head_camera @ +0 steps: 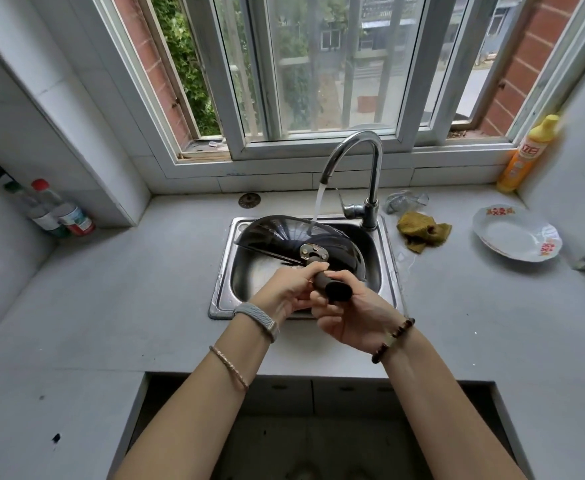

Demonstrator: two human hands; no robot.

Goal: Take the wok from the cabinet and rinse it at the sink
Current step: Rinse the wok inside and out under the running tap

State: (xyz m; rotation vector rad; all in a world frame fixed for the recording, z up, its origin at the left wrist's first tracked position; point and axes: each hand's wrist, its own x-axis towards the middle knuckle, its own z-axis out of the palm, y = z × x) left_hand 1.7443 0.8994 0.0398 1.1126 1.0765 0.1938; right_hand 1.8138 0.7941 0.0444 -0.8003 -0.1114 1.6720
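**Wok in the sink under running water, both hands on its handle.**

I log one wok (284,237) tipped steeply inside the sink (220,271), its handle bracket facing me. Water (319,202) from the single faucet (370,157) at the sink's back rim lands on the wok's upper edge. The left hand (284,289) is wrapped round the handle (332,287) nearest the pan, and the right hand (351,318) curls round the butt end from beneath. A grey counter (145,289) surrounds the sink, with a window (319,81) behind it. Right of the sink are one yellow cloth (422,232), one white plate (513,237) and, farther back, one yellow detergent bottle (526,154). Left of the sink are corner bottles (59,213); I count two caps, one red and one green. Behind the sink lies one round strainer (249,200).
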